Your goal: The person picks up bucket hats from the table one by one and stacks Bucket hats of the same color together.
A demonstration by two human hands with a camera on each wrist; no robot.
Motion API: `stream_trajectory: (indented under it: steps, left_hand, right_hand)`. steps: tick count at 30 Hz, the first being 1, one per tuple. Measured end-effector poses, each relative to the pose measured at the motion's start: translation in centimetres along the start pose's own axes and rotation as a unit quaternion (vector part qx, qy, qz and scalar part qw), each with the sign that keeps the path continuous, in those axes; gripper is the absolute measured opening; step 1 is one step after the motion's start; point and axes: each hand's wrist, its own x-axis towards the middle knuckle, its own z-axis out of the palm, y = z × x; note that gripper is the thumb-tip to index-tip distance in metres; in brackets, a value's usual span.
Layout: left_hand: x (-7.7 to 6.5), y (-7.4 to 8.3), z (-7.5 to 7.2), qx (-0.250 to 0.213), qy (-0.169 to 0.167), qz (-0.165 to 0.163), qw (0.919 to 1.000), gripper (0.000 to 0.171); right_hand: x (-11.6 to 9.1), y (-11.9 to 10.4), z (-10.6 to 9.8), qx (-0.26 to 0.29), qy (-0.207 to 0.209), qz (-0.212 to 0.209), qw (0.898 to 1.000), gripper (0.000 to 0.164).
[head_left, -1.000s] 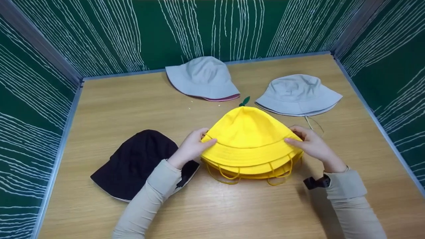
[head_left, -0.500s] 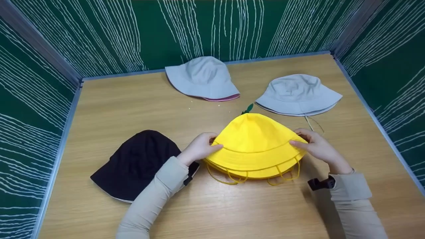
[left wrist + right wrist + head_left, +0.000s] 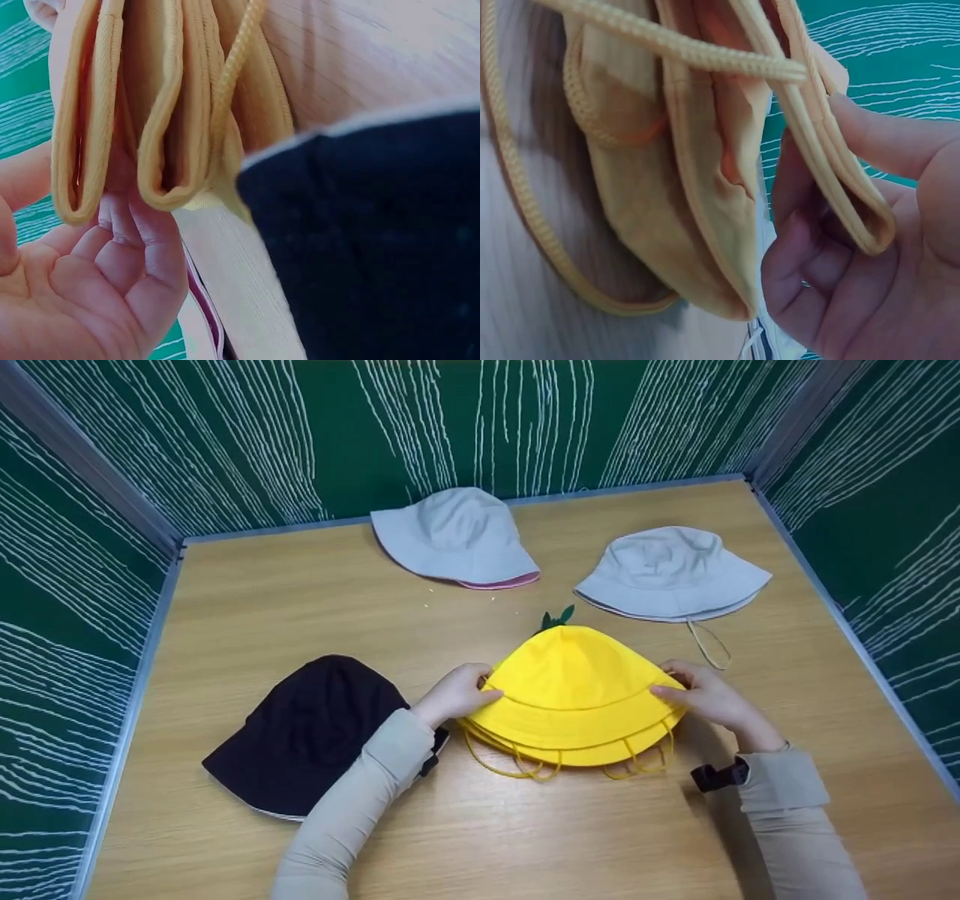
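Observation:
At the table's middle, a yellow bucket hat [image 3: 577,675] sits over another yellow hat [image 3: 592,756], brims layered and cords [image 3: 517,769] looping below. Dark green leaf sprouts [image 3: 559,618] stick up behind the crown. My left hand [image 3: 459,692] pinches the upper brim's left side, thumb in front; the left wrist view shows two folded brim edges [image 3: 161,187] by its fingers. On the other side my right hand [image 3: 709,697] pinches the upper brim between thumb and curled fingers. The lower hat's brim [image 3: 705,225] hangs apart from that hand in the right wrist view.
A black bucket hat [image 3: 315,735] lies at the left, partly behind the left sleeve [image 3: 367,802]. Two pale hats, one with a pink underside [image 3: 457,536] and one with a cord [image 3: 671,577], lie at the back. Green walls [image 3: 360,427] with white lines enclose the wooden table [image 3: 510,832].
Both hands have brought the upper yellow hat down and slightly right, closer over the lower one. A second green sprout now shows behind the crown. The other hats stay put.

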Motion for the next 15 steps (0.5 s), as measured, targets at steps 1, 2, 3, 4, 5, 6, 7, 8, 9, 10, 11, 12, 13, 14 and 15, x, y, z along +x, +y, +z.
stream_trajectory:
  steps: [1, 2, 3, 4, 5, 6, 7, 8, 9, 10, 11, 12, 13, 14, 15]
  left_hand:
    - [-0.04, -0.02, -0.01, -0.002, 0.001, 0.0, 1.0, 0.016]
    - [-0.08, -0.03, -0.01, -0.007, 0.002, 0.001, 1.0, 0.016]
    - [-0.14, -0.02, 0.0, -0.013, 0.003, 0.003, 0.9999, 0.016]
    - [-0.21, 0.0, -0.02, -0.021, 0.005, 0.007, 0.9998, 0.016]
    - [-0.3, 0.04, -0.04, -0.028, 0.005, 0.01, 0.9996, 0.016]
    - [-0.4, 0.1, -0.07, -0.034, 0.006, 0.013, 0.9993, 0.016]
    - [-0.5, 0.17, -0.08, -0.039, 0.007, 0.017, 0.9991, 0.015]
    - [-0.56, 0.22, -0.1, -0.042, 0.007, 0.021, 0.9989, 0.016]
    - [-0.63, 0.28, -0.13, -0.044, 0.007, 0.023, 0.9987, 0.017]
    - [-0.69, 0.33, -0.16, -0.045, 0.006, 0.025, 0.9987, 0.017]
    - [-0.76, 0.39, -0.19, -0.046, 0.005, 0.026, 0.9986, 0.017]
    - [-0.8, 0.42, -0.22, -0.045, 0.005, 0.031, 0.9985, 0.017]
    - [-0.83, 0.43, -0.23, -0.046, 0.003, 0.035, 0.9984, 0.017]
    - [-0.85, 0.43, -0.23, -0.046, 0.001, 0.037, 0.9982, 0.017]
    - [-0.88, 0.39, -0.23, -0.047, 0.0, 0.039, 0.9981, 0.017]
  right_hand:
    - [0.03, -0.01, 0.01, 0.002, -0.003, 0.001, 1.0, 0.038]
    - [0.04, -0.03, 0.01, 0.002, -0.006, 0.003, 1.0, 0.038]
    - [0.02, -0.07, -0.03, 0.003, -0.008, 0.007, 1.0, 0.038]
    - [-0.02, -0.15, -0.1, 0.003, -0.009, 0.007, 1.0, 0.039]
    - [-0.04, -0.23, -0.19, 0.005, -0.011, 0.009, 1.0, 0.039]
    - [-0.04, -0.31, -0.29, 0.006, -0.014, 0.012, 1.0, 0.04]
    - [-0.09, -0.38, -0.4, 0.006, -0.014, 0.013, 1.0, 0.041]
    - [-0.12, -0.43, -0.51, 0.003, -0.014, 0.014, 1.0, 0.042]
    - [-0.15, -0.46, -0.62, 0.003, -0.014, 0.014, 1.0, 0.043]
    - [-0.16, -0.48, -0.69, 0.003, -0.014, 0.012, 1.0, 0.043]
    - [-0.15, -0.44, -0.74, 0.003, -0.013, 0.012, 1.0, 0.042]
    - [-0.16, -0.38, -0.76, 0.005, -0.013, 0.008, 1.0, 0.041]
    - [-0.17, -0.29, -0.75, 0.006, -0.013, 0.004, 1.0, 0.04]
    - [-0.15, -0.18, -0.71, 0.01, -0.015, -0.001, 1.0, 0.039]
    - [-0.1, -0.04, -0.64, 0.015, -0.017, -0.006, 1.0, 0.038]
